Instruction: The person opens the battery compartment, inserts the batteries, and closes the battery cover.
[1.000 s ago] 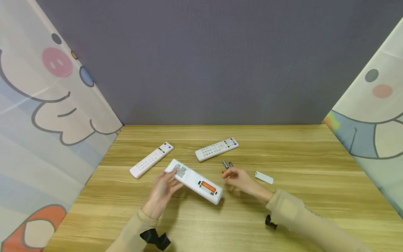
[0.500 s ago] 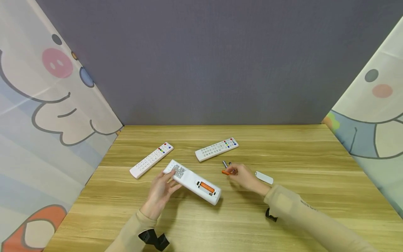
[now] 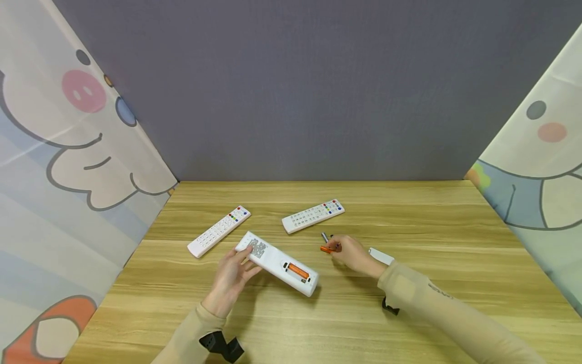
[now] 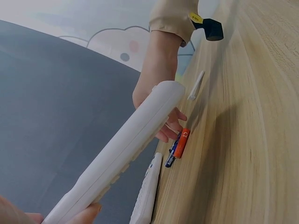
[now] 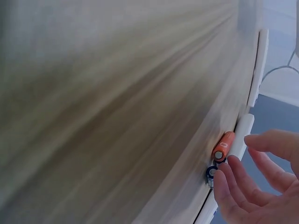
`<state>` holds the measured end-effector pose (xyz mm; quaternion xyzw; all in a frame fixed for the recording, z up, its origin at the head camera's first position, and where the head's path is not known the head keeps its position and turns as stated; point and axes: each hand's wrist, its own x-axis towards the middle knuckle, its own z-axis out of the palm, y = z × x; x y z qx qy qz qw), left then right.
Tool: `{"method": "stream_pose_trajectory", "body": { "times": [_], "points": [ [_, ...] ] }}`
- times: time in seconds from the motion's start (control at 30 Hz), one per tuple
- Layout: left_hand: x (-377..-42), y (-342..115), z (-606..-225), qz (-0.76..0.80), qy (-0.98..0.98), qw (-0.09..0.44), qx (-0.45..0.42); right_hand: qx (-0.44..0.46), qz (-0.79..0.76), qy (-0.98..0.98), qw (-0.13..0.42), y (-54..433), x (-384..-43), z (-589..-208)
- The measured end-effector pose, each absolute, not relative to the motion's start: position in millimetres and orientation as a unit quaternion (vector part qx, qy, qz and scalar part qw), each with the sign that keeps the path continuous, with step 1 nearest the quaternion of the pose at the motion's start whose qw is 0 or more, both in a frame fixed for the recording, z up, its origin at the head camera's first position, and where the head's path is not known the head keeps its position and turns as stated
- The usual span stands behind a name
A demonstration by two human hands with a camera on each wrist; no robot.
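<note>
On my feed from the head camera, a dark grey panel point(image 3: 291, 91) takes up the upper middle of the frame. Cartoon-printed curtains flank it, one point(image 3: 36, 167) along the left edge and one point(image 3: 545, 151) at the upper right. The wood-grain counter point(image 3: 436, 217) spreads across the lower half.

Two beige sleeves reach in from the bottom of the frame. Just left of centre I have the held remote point(image 3: 277, 260), raised off the counter and tilted, its back to the camera and its battery compartment open near the lower right end. Two more white remotes lie buttons up: one point(image 3: 313, 216) above centre, the other point(image 3: 219, 231) to the left.

My left hand point(image 3: 229, 280) grasps the held remote by its upper left end, thumb over the patterned label. My right hand point(image 3: 352, 254), right of centre, is released, thumb and fingers parted just beside the loose orange battery point(image 5: 223, 145); whether a fingertip touches it, I can't tell.

A small white cover point(image 3: 381, 255) lies partly behind the right wrist. The seated orange battery point(image 3: 298, 270) fills one side of the compartment. Blue batteries point(image 4: 170, 161) lie right beside the loose orange one, partly hidden by the fingers in the head view.
</note>
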<state>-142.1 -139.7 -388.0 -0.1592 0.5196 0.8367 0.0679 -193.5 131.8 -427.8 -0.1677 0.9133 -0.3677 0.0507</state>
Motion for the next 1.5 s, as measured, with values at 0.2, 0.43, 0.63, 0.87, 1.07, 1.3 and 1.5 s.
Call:
{"method": "stream_pose_trajectory", "body": {
  "times": [0.2, 0.43, 0.63, 0.87, 1.07, 1.3, 1.5],
  "points": [
    [-141.6, -140.1, -388.1, 0.834, 0.524, 0.070, -0.158, -0.172, -0.351, 0.919, 0.050, 133.3, -196.2, -430.4],
    [-141.5, -140.4, -388.7, 0.834, 0.524, 0.071, -0.158, -0.182, -0.327, 0.926, 0.052, 133.7, -198.6, -432.9],
    [-141.4, -140.5, -389.4, 0.836, 0.521, 0.072, -0.157, -0.195, -0.302, 0.932, 0.040, 131.5, -199.6, -434.9],
    [-141.3, -139.9, -389.5, 0.836, 0.523, 0.069, -0.153, -0.198, -0.300, 0.932, 0.038, 128.6, -198.7, -435.0],
    [-141.5, -139.7, -389.8, 0.835, 0.523, 0.070, -0.155, -0.193, -0.304, 0.932, 0.048, 127.0, -197.6, -432.9],
    [-141.4, -139.5, -389.8, 0.837, 0.520, 0.073, -0.155, -0.186, -0.317, 0.929, 0.050, 128.2, -196.4, -435.5],
    [-141.5, -139.7, -389.7, 0.837, 0.520, 0.072, -0.156, -0.153, -0.395, 0.903, 0.077, 133.0, -195.7, -436.9]
  ]
}}
